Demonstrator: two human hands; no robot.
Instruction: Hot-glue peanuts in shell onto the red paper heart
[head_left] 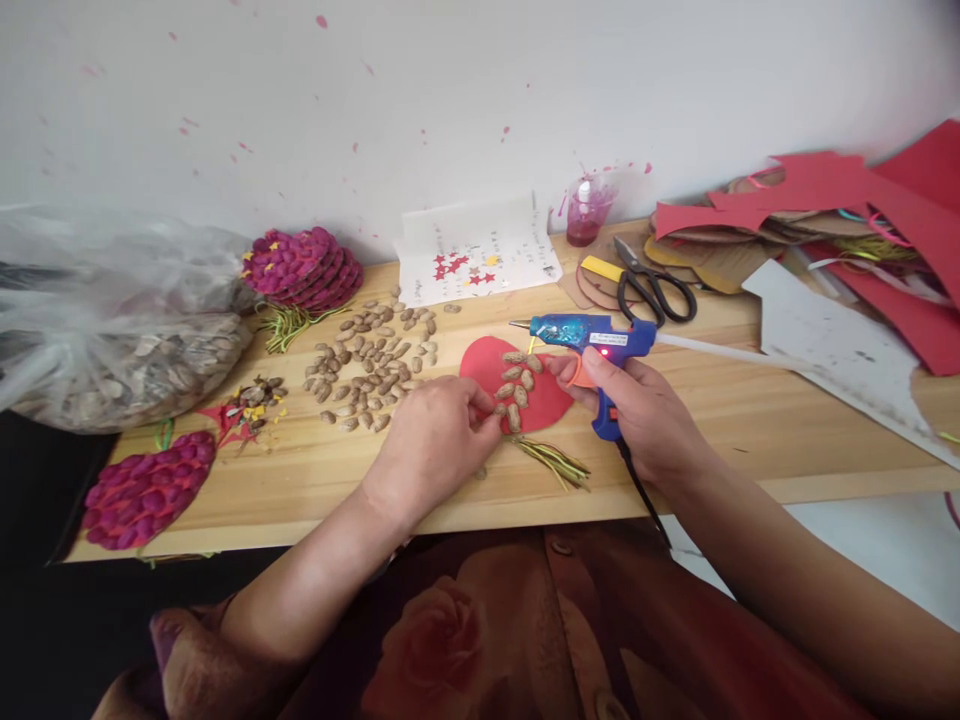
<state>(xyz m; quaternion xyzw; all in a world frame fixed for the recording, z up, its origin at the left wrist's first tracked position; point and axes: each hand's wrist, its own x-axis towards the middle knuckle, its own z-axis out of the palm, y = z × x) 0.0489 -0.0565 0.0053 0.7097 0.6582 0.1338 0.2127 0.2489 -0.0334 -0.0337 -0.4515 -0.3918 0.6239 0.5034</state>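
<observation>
A red heart-shaped piece (pixel 480 362) lies on the wooden table with several peanuts (pixel 527 380) set across its middle. My left hand (pixel 435 440) is at its left edge, thumb and fingers pinched on a peanut (pixel 500 410) against the red surface. My right hand (pixel 652 410) is wrapped round a blue hot glue gun (pixel 574 330), its metal nozzle pointing left above the heart. A red light glows on the gun, and a long white glue stick (pixel 720 348) sticks out of its back. Green and yellow tassel strands (pixel 555 463) hang from the heart's near side.
Loose peanuts (pixel 367 365) are spread left of the heart. Magenta-covered pieces are stacked (pixel 307 270) at the back, with another (pixel 150 490) at front left. A plastic bag (pixel 127 330) bulges at left. Scissors (pixel 652 285), a stained cup (pixel 587 212) and red scraps (pixel 817 185) lie behind and right.
</observation>
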